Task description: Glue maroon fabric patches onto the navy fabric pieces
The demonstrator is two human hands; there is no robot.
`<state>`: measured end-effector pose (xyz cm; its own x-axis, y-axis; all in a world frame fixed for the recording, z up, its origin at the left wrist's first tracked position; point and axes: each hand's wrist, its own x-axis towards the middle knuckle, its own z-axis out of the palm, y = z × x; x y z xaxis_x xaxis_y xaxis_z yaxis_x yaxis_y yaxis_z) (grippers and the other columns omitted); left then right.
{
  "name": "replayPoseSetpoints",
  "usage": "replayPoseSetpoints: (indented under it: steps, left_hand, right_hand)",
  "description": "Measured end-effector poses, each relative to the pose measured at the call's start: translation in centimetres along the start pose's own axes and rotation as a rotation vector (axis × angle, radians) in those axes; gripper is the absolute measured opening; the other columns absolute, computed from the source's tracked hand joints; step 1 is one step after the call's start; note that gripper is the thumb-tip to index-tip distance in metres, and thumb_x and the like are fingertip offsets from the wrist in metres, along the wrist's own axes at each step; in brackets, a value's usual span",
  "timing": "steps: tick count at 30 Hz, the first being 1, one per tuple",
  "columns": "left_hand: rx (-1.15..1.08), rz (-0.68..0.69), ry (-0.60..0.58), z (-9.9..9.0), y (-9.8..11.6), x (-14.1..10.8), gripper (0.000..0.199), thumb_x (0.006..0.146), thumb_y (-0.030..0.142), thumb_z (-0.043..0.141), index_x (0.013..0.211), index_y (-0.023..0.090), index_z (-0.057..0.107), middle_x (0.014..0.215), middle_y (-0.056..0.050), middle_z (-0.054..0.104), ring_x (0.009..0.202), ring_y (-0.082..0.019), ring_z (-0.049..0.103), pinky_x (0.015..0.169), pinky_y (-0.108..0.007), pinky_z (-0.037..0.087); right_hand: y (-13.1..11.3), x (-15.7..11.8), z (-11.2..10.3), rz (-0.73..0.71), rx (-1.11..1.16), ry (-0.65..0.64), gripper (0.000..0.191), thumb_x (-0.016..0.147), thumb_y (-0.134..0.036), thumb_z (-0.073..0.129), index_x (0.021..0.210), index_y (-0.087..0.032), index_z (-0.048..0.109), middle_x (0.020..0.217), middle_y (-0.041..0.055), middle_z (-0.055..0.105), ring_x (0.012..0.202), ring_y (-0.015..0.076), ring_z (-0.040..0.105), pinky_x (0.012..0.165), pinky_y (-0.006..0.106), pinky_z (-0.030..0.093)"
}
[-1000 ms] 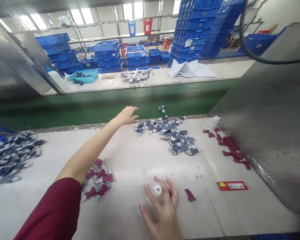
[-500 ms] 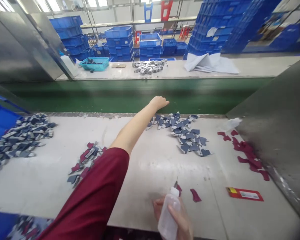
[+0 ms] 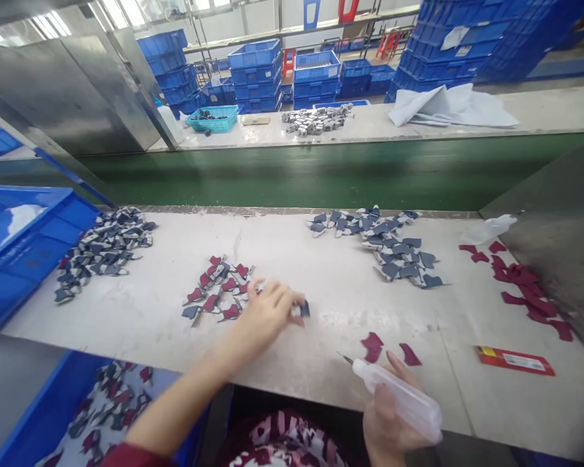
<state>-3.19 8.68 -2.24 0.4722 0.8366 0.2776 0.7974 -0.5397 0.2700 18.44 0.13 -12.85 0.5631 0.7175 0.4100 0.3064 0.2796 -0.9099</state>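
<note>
My left hand (image 3: 272, 306) is over the table, its fingers closed around a small dark grey and white part (image 3: 305, 308) that is mostly hidden. Just left of it lies a cluster of white-and-grey parts with maroon faces (image 3: 211, 301). In my right hand (image 3: 388, 415) is a translucent squeeze bottle (image 3: 406, 399), tilted, its thin needle tip pointing up and left. Close to the needle, maroon pieces (image 3: 372, 346) lie on the table, with another single maroon piece (image 3: 409, 355) to the right.
Grey-faced parts lie in a group (image 3: 399, 246) at the table's back right and a pile (image 3: 107, 250) at the left. Maroon pieces (image 3: 525, 285) and a red packet (image 3: 516, 360) are at the right. Blue bins (image 3: 24, 259) stand left. A green belt (image 3: 292, 178) runs behind.
My left hand has come back from the far edge toward me, now with a grey part in it. The bottle in my right hand has tipped from upright to leaning left. The view has shifted.
</note>
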Motion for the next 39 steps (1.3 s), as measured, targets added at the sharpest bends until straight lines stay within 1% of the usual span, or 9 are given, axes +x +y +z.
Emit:
replayPoseSetpoints:
  steps: [2,3,5,7,12,18,22,32,39]
  left_hand:
    - [-0.073,-0.096,0.061,2.4,2.1,-3.0,0.011,0.097,0.029,0.064,0.104,0.021,0.059,0.090,0.001,0.071,0.088,-0.018,0.062,0.102,-0.041,0.027]
    - [-0.099,-0.138,0.060,3.5,2.9,-3.9,0.010,0.098,0.027,0.063,0.104,0.021,0.058,0.091,0.001,0.072,0.089,-0.018,0.063,0.101,-0.041,0.028]
    - [-0.130,-0.210,0.038,5.1,3.6,-4.8,0.007,0.098,0.021,0.061,0.104,0.021,0.058,0.095,0.000,0.073,0.092,-0.019,0.064,0.101,-0.040,0.030]
    - [-0.151,-0.261,0.015,5.8,3.7,-5.1,0.009,0.098,0.016,0.059,0.106,0.021,0.059,0.099,-0.001,0.074,0.095,-0.019,0.064,0.099,-0.040,0.032]
    - [-0.199,-0.344,-0.007,5.8,3.1,-4.7,0.017,0.098,0.014,0.056,0.110,0.025,0.062,0.102,-0.003,0.075,0.098,-0.022,0.065,0.096,-0.041,0.035]
    - [-0.212,-0.328,-0.045,5.9,2.8,-4.6,0.015,0.097,0.017,0.058,0.110,0.021,0.064,0.105,-0.006,0.074,0.101,-0.023,0.062,0.093,-0.041,0.036]
    - [-0.223,-0.315,-0.036,6.0,2.7,-4.6,0.015,0.097,0.017,0.058,0.110,0.021,0.064,0.104,-0.005,0.074,0.100,-0.023,0.061,0.095,-0.041,0.034]
    - [-0.240,-0.335,-0.071,5.7,2.7,-4.4,0.013,0.096,0.015,0.058,0.108,0.020,0.063,0.103,-0.007,0.074,0.098,-0.025,0.061,0.093,-0.043,0.035]
    - [-0.229,-0.330,-0.068,5.8,2.7,-4.4,0.014,0.096,0.014,0.056,0.106,0.021,0.062,0.102,-0.007,0.074,0.097,-0.025,0.060,0.093,-0.043,0.034]
  right_hand:
    - [-0.6,0.3,0.5,0.006,0.041,0.127,0.030,0.080,-0.042,0.074,0.091,-0.015,0.068,0.090,0.0108,0.070,0.067,0.0203,0.065,0.058,0.035,0.054]
    - [-0.9,0.4,0.6,0.020,0.043,0.149,0.030,0.079,-0.042,0.076,0.089,-0.015,0.068,0.090,0.0109,0.071,0.069,0.0212,0.066,0.060,0.036,0.055]
    - [-1.3,0.5,0.5,0.073,0.010,0.115,0.031,0.078,-0.040,0.078,0.091,-0.014,0.071,0.089,0.0113,0.072,0.073,0.0227,0.068,0.064,0.037,0.056]
    - [-1.7,0.3,0.3,0.116,-0.014,0.062,0.030,0.078,-0.038,0.079,0.093,-0.013,0.073,0.089,0.0122,0.074,0.072,0.0234,0.069,0.064,0.036,0.057]
    - [-2.7,-0.1,0.4,0.110,-0.067,-0.062,0.031,0.079,-0.038,0.079,0.089,-0.009,0.075,0.082,0.0146,0.076,0.067,0.0243,0.071,0.058,0.034,0.058]
    - [-3.3,0.2,1.6,0.079,-0.105,-0.156,0.024,0.082,-0.035,0.077,0.090,-0.012,0.077,0.081,0.0110,0.077,0.065,0.0215,0.072,0.056,0.029,0.057]
    - [-3.3,0.5,2.0,0.096,-0.139,-0.211,0.025,0.083,-0.037,0.075,0.090,-0.012,0.077,0.080,0.0107,0.077,0.068,0.0228,0.073,0.058,0.030,0.059]
    - [-3.7,0.9,2.5,0.067,-0.152,-0.244,0.024,0.084,-0.036,0.074,0.091,-0.013,0.077,0.087,0.0118,0.079,0.073,0.0241,0.076,0.064,0.032,0.062]
    - [-3.5,0.7,2.6,0.115,-0.171,-0.218,0.030,0.084,-0.041,0.073,0.093,-0.012,0.078,0.090,0.0131,0.079,0.076,0.0256,0.076,0.066,0.033,0.063]
